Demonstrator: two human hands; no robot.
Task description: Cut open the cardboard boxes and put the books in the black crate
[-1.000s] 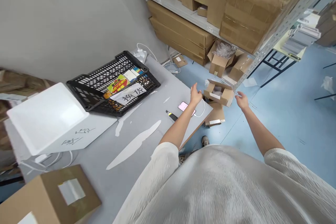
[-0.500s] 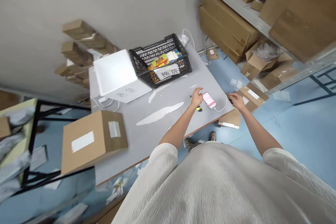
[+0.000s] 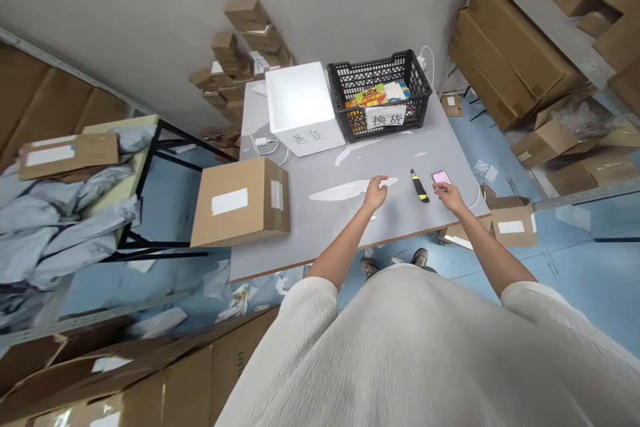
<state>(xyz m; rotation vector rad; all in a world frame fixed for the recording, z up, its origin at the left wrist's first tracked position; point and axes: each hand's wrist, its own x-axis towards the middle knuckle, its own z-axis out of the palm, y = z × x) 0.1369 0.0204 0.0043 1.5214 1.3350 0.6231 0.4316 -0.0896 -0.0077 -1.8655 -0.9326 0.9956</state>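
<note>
My left hand [image 3: 376,193] hovers over or rests on the grey table, its fingers loosely curved and apart with nothing in them. To its right lies a black and yellow utility knife [image 3: 420,186], touched by neither hand. My right hand [image 3: 450,197] is at the near end of a phone [image 3: 441,177] with a pink screen, covering part of it. Its fingers are slightly bent and seem to hold nothing; I cannot tell whether they touch the phone. A closed cardboard box [image 3: 235,207] with white labels sits at the table's left end.
Behind the hands stand a white foam box [image 3: 305,113] and a black plastic crate [image 3: 383,97] with colourful packets. Small cartons [image 3: 245,47] are piled by the wall. Grey parcels [image 3: 60,213] lie on a stand at left. Open cartons [image 3: 510,217] are on the floor at right.
The view has turned left. My left hand has shifted left, away from the utility knife, which now shows whole. My right hand has come from beyond the table's right edge to the phone.
</note>
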